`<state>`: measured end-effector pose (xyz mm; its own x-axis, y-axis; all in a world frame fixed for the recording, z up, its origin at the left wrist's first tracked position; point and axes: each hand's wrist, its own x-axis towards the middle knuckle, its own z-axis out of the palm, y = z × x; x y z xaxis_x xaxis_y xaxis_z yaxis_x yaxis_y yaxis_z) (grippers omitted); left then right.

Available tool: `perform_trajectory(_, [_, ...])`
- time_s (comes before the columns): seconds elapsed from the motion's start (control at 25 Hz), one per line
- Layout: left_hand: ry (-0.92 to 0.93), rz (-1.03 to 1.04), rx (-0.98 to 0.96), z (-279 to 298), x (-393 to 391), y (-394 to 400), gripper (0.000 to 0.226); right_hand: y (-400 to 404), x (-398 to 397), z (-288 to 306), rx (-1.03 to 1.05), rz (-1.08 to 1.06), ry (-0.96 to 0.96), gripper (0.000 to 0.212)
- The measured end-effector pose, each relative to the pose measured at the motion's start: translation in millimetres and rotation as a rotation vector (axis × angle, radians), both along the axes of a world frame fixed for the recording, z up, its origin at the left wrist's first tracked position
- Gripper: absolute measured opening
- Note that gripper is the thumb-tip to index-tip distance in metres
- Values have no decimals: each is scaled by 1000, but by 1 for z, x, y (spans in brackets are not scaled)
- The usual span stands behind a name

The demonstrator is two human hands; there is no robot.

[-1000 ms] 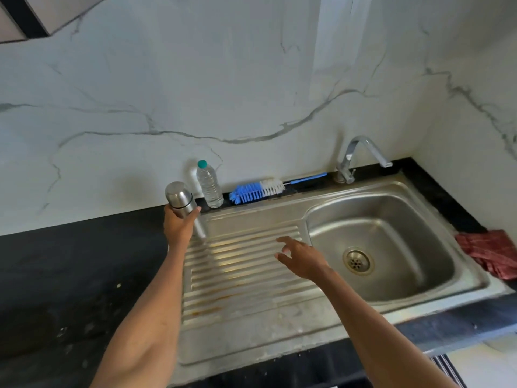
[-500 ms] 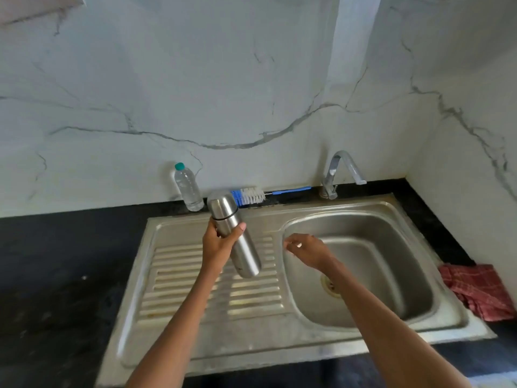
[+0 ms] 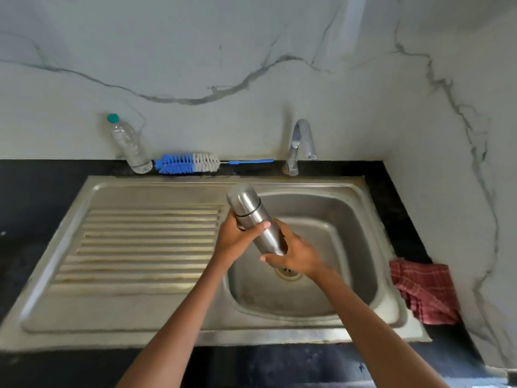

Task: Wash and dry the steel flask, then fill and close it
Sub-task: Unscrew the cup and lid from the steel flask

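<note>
1. Holding the steel flask (image 3: 253,219) over the basin of the sink (image 3: 349,189), I have both hands clamped on it: my left hand (image 3: 233,239) wraps the upper body just under the cap, thumb across the front, while my right hand (image 3: 293,254) cups the lower end.
2. The flask hangs in the air above the basin's left side, near the ridged draining board, with the drain below my right hand.
3. Its long axis runs on a slant: the capped end points up and away toward the back edge of the sink, a little to the left; the base points down toward me and to the right.
4. The cap looks closed, so I judge the step in hand is unscrewing it before any washing.
5. To do that well, I would keep the right hand firm on the body, shift the left onto the cap, and twist over the basin so a slip lands in steel, not on the counter.
6. The tap (image 3: 299,144) shows no water running; the bottle brush (image 3: 187,163) lies along the back edge, the red cloth (image 3: 425,292) at the right edge.
</note>
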<state>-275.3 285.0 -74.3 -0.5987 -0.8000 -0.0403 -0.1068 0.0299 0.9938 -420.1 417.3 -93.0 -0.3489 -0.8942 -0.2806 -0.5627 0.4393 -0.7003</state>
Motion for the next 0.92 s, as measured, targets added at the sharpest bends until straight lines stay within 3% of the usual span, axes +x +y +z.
perform_trajectory(0.2, [4,-87,-112,-42,-31,19,56,2,0,-42,-165,-239,-4,92])
perform_trajectory(0.36, [156,-148,-153,-62,-55,4,88,12,-28,-68,-235,-329,-90,80])
perform_trajectory(0.44, [215,-124,-127,-51,-69,-4,93,13,-49,-69,-251,-291,-158,79])
perform_trajectory(0.72, [419,-256,-42,-20,-105,0,51,12,-61,-55,-383,-56,-319,56])
perform_trajectory(0.92, [390,-93,-48,-15,-100,24,32,21,-52,-46,-441,-111,-156,65])
